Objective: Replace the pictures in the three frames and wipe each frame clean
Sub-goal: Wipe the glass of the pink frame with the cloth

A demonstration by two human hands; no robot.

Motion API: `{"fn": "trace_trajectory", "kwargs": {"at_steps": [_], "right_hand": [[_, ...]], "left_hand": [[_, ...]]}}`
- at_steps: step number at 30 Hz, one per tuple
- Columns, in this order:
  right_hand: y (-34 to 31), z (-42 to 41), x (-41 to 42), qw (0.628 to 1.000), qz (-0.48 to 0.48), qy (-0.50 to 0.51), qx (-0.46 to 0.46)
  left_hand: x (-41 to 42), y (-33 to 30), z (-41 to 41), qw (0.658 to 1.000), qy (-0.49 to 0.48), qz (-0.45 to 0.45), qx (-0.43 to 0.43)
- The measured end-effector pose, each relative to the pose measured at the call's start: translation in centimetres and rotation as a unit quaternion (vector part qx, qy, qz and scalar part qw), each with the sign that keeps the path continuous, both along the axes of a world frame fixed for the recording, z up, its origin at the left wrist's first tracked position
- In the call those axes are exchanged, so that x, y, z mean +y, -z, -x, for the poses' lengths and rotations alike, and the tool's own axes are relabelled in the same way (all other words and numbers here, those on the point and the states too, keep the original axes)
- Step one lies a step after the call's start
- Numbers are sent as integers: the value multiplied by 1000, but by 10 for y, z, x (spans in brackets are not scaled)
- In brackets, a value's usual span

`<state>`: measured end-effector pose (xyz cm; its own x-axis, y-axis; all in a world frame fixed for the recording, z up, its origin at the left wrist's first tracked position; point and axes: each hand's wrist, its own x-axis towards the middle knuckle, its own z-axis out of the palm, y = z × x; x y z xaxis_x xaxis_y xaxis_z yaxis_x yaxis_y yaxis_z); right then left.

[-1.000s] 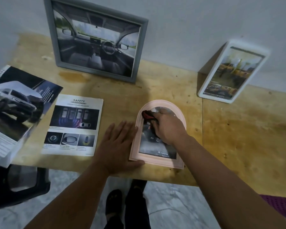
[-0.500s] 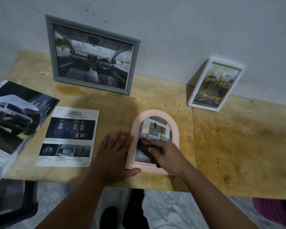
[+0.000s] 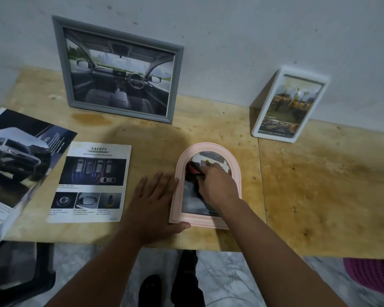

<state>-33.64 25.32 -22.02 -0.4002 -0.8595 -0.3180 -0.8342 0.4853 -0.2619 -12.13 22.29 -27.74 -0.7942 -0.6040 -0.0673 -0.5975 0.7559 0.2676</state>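
Observation:
A pink arched frame point(image 3: 236, 167) lies flat near the table's front edge with a car picture under its glass. My right hand point(image 3: 217, 187) presses a dark cloth with a red patch point(image 3: 193, 171) onto the upper glass. My left hand point(image 3: 155, 202) lies flat on the table with fingers spread, its thumb against the frame's lower left corner. A grey frame point(image 3: 120, 69) with a car interior picture leans on the wall at the back. A white frame point(image 3: 288, 105) leans on the wall at the right.
A loose "SAFETY" picture sheet point(image 3: 91, 182) lies left of my left hand. A car brochure point(image 3: 16, 165) overhangs the table's left end. A dark chair point(image 3: 16, 269) stands below left, a purple basket point(image 3: 370, 275) below right. The wooden table point(image 3: 319, 196) shows to the right.
My right hand slid the cloth down the glass to the lower part, then back up to the top. My left hand stayed at the frame's left side.

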Motion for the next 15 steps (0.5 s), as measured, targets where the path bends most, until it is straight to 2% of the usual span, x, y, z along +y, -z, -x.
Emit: {"fn": "trace_trajectory", "kwargs": {"at_steps": [15], "right_hand": [[-17,-32,63,999,2,-25,-44]], "left_hand": [[1,1,0,1000,-4,7,11]]}}
